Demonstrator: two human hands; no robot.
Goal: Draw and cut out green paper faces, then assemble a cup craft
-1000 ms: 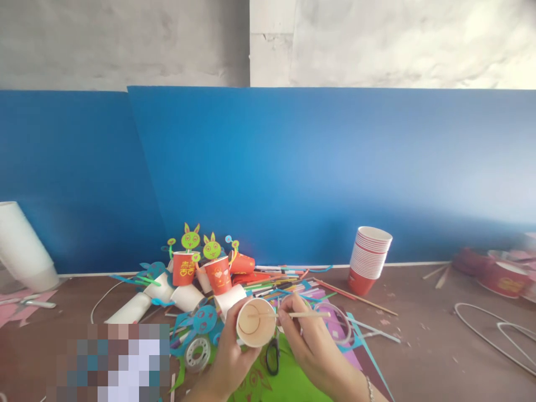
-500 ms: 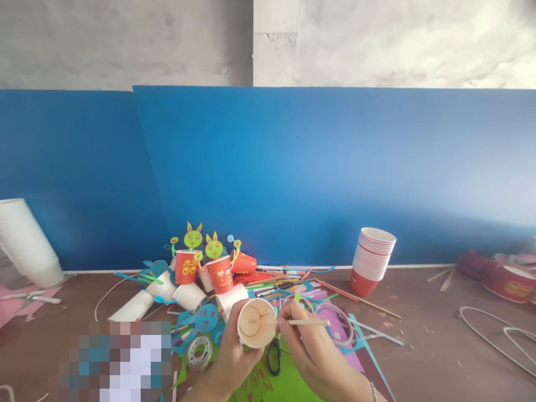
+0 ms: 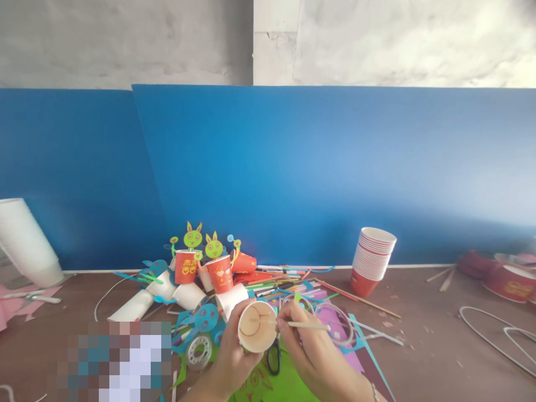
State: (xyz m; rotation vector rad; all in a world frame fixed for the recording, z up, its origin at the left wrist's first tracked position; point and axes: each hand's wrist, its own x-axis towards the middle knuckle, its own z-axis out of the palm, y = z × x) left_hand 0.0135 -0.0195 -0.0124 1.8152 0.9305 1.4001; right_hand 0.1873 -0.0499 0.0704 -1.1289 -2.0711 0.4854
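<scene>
A paper cup (image 3: 257, 326) is held tilted by my left hand (image 3: 238, 352), its open mouth facing the camera. My right hand (image 3: 307, 340) pinches a thin wooden stick (image 3: 307, 324), whose far part reaches over the rim into the cup. Below the hands lies green paper (image 3: 288, 377) with a drawn face, and black-handled scissors (image 3: 273, 357) rest on it. A tape roll (image 3: 199, 352) is left of my left hand. Behind stand red cups (image 3: 220, 274) with green rabbit faces.
Pens and sticks (image 3: 276, 287) lie in a pile behind the hands. A cup stack (image 3: 372, 259) stands to the right, with white cable (image 3: 481, 340) beyond. White cups (image 3: 29, 243) lean at far left near scissors (image 3: 33, 296). A blue panel (image 3: 293, 167) stands behind the table.
The cup in my left hand has tipped slightly and its mouth sits a little lower. The stick has moved slightly, still reaching into the cup.
</scene>
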